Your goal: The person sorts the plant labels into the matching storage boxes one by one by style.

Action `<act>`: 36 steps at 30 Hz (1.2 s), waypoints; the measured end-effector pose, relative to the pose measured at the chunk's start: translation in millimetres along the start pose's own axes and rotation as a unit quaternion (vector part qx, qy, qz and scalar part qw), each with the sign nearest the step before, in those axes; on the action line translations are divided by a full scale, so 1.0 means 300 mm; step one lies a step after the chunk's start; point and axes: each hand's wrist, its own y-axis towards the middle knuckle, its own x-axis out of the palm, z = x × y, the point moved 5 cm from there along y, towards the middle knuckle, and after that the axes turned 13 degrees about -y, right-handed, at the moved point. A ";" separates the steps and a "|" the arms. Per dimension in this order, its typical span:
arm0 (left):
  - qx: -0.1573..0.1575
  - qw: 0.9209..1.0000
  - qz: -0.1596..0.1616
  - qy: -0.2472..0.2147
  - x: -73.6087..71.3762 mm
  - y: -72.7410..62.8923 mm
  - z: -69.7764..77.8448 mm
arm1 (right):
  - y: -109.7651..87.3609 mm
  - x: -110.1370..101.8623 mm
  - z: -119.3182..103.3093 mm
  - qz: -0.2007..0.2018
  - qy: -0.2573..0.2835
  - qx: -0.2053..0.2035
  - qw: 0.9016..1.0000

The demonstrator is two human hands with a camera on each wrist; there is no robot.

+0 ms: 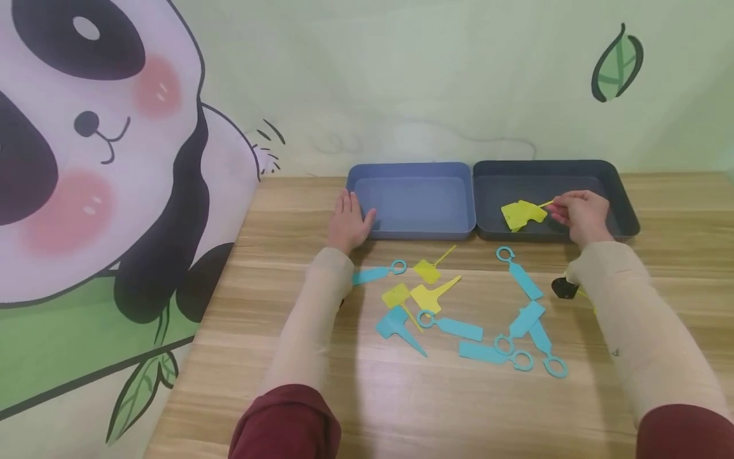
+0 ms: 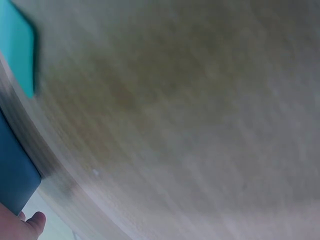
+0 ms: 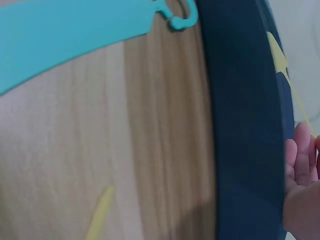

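Observation:
My right hand [image 1: 583,213] pinches the thin stem of a yellow plant label [image 1: 530,210] over the dark tray [image 1: 602,172]. More yellow label blades overlap it inside that tray. From the right wrist, the same label [image 3: 278,52] and its stem show past the tray's dark wall [image 3: 247,125], with the fingertips at the stem's end. My left hand [image 1: 347,224] rests with extended fingers on the left rim of the blue tray [image 1: 413,234]. In the left wrist view, only part of that hand [image 2: 22,227] shows, at the tray's corner.
Yellow labels [image 1: 427,271] and a blue T-shaped label [image 1: 394,322] lie on the wooden table [image 1: 413,401]. Several blue ring-ended tags [image 1: 459,328] are spread to their right, and one blue tag [image 1: 371,275] sits beside the left forearm. Behind the trays rises a panda-printed backdrop [image 1: 355,76].

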 end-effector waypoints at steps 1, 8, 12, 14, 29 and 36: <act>0.001 1.000 -0.001 0.000 0.001 0.000 0.002 | 0.003 -0.001 0.005 -0.001 -0.001 -0.001 1.000; -0.003 1.000 -0.003 -0.002 -0.001 -0.002 0.006 | -0.003 0.006 0.001 0.003 -0.021 -0.009 1.000; -0.001 1.000 0.000 -0.003 -0.003 -0.003 0.005 | -0.008 0.015 -0.003 0.003 -0.053 -0.008 0.999; 0.000 1.000 0.001 -0.004 -0.003 -0.005 0.005 | -0.007 0.020 -0.006 0.013 -0.105 -0.014 0.994; 0.001 1.000 -0.002 0.000 -0.003 -0.008 0.006 | -0.081 0.079 -0.055 0.037 -0.465 -0.103 0.879; -0.005 1.000 -0.001 0.001 -0.004 -0.010 0.007 | -0.090 0.097 -0.056 -0.003 -0.495 -0.129 0.859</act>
